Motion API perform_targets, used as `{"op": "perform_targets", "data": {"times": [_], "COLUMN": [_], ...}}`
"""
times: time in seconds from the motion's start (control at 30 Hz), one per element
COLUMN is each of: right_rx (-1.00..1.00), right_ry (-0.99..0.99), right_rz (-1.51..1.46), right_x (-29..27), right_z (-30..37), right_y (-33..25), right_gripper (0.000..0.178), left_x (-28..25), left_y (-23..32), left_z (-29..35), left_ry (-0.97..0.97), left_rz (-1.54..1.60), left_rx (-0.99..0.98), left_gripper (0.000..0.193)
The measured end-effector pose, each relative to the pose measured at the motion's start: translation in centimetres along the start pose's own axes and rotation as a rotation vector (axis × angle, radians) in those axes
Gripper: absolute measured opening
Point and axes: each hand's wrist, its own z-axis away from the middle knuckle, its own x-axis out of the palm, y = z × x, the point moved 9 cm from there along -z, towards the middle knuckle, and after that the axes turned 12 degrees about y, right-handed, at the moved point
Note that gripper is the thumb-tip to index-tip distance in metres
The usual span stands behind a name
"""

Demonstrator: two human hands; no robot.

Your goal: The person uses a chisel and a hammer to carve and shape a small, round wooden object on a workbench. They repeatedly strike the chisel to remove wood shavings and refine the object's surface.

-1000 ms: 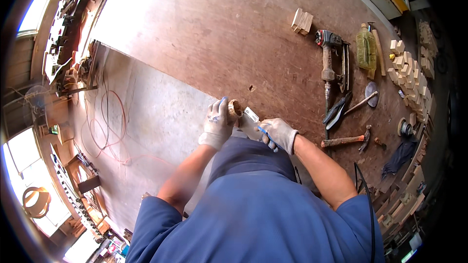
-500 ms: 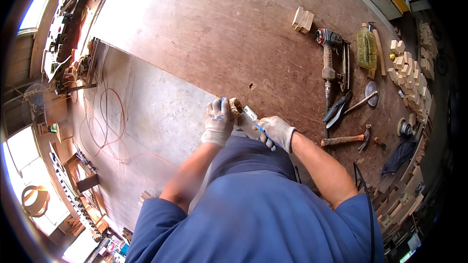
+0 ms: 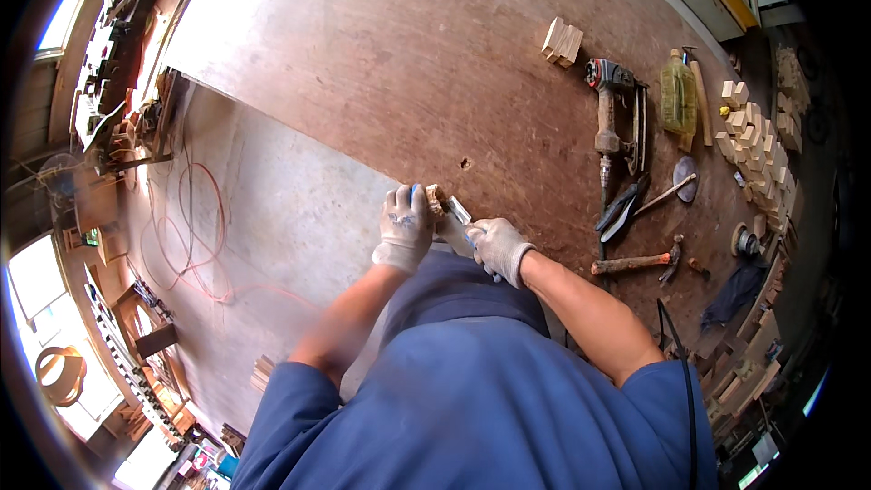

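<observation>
My left hand point(image 3: 405, 225), in a pale glove, is closed round a short, rough light-brown wooden piece point(image 3: 435, 200) at the bench edge, in front of my body. My right hand point(image 3: 499, 247), also gloved, grips a blue-handled tool with a flat metal front end point(image 3: 459, 210). Its metal end points at the wooden piece and is very close to it; whether the two touch, I cannot tell. My fingers cover most of the handle, so the tool's exact kind does not show.
On the brown bench point(image 3: 390, 63) to the right are a nail gun point(image 3: 612, 113), a hammer point(image 3: 640, 262), dark-handled shears point(image 3: 624, 209) and a plastic bottle point(image 3: 677, 98). Small wood blocks point(image 3: 562, 42) lie farther off, with a larger stack point(image 3: 758, 145) at right. Hoses point(image 3: 195, 227) coil on the floor at left.
My right hand has moved a little left with the tool, bringing its metal end nearer the wooden piece. My left hand keeps its grip. The whole view has shifted slightly.
</observation>
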Motion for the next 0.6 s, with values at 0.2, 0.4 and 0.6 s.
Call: {"op": "perform_targets", "data": {"times": [0.2, 0.4, 0.6], "right_rx": [-0.497, -0.171, -0.699], "right_ry": [0.029, -0.108, 0.325], "right_rz": [0.284, 0.037, 0.868], "right_x": [-0.9, -1.1, -0.6], "right_z": [-4.9, -2.3, -1.8], "right_y": [0.1, -1.1, -3.4], "right_gripper": [0.030, 0.029, 0.031], "left_x": [-0.1, -0.4, -0.4], "left_y": [0.2, -0.3, -0.3], "left_z": [-0.8, -1.5, -1.7], "left_ry": [-0.003, 0.000, -0.076], "left_rz": [0.027, 0.045, 0.067], "left_rx": [0.010, -0.061, -0.132], "left_gripper": [0.056, 0.060, 0.066]}}
